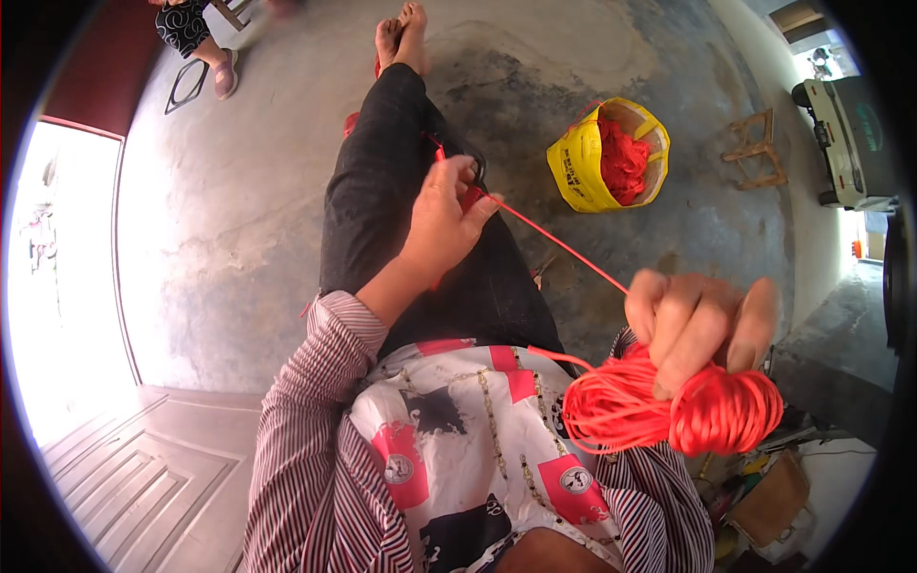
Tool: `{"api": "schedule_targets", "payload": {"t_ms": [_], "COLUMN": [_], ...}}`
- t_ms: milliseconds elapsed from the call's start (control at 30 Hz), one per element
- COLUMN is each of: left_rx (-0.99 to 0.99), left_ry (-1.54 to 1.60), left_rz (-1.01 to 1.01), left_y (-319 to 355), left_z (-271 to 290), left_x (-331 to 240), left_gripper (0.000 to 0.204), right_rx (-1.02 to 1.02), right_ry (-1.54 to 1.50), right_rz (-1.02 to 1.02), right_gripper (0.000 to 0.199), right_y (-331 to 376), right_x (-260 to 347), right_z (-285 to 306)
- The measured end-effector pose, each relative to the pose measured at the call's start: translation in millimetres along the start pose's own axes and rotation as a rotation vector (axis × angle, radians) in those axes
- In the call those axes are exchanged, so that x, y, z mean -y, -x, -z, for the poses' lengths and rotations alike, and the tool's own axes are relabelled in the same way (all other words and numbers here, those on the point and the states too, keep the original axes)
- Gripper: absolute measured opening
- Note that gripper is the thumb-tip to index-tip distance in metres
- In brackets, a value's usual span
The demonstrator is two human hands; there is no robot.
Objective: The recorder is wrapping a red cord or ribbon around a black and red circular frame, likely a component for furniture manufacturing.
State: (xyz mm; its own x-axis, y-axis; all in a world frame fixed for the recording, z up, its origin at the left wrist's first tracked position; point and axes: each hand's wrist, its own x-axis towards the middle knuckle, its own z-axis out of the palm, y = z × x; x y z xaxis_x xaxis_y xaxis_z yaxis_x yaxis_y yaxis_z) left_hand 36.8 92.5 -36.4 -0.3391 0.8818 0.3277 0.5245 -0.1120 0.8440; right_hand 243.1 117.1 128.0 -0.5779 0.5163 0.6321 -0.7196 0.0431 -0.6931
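Note:
My right hand [702, 325] grips a bundled hank of red cord [731, 411], its loops wound tight around the middle and fanned out to the left. One loose end sticks out leftward over my shirt. From that hand a taut strand of red cord [564, 244] runs up and left to my left hand [441, 215]. There my fingers are closed on the cord above my outstretched legs. A dark curved piece [479, 170] shows beside the left fingertips, but what it belongs to is partly hidden. More red shows just above the left fingers.
A yellow bucket-like bag [580, 172] holding tangled red cord [623, 162] stands on the concrete floor beyond my legs. Right of it is a small wooden stool [757, 151]. Another person's leg [224, 72] shows at the far left. A parked vehicle [845, 138] stands at the right.

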Motion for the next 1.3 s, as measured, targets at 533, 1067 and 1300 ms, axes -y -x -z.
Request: {"api": "schedule_targets", "payload": {"t_ms": [533,1067,1300], "left_rx": [0.003,0.261,0.259], "left_ry": [0.286,0.682,0.759], "left_rz": [0.503,0.95,1.043], "left_y": [-51.7,-49.5,-55.3], "left_z": [31.8,28.4,20.5], "left_x": [5.4,-3.6,-6.9], "left_gripper": [0.021,0.023,0.023], "right_rx": [-0.309,-0.599,-0.88], "right_ry": [0.763,-0.466,-0.136], "right_rz": [-0.436,-0.131,-0.437], "right_gripper": [0.03,0.042,0.04], "right_y": [17.4,58.2,166.3], "right_x": [-173.1,-5.9,51.0], "right_z": [67.6,89.4,83.2]}}
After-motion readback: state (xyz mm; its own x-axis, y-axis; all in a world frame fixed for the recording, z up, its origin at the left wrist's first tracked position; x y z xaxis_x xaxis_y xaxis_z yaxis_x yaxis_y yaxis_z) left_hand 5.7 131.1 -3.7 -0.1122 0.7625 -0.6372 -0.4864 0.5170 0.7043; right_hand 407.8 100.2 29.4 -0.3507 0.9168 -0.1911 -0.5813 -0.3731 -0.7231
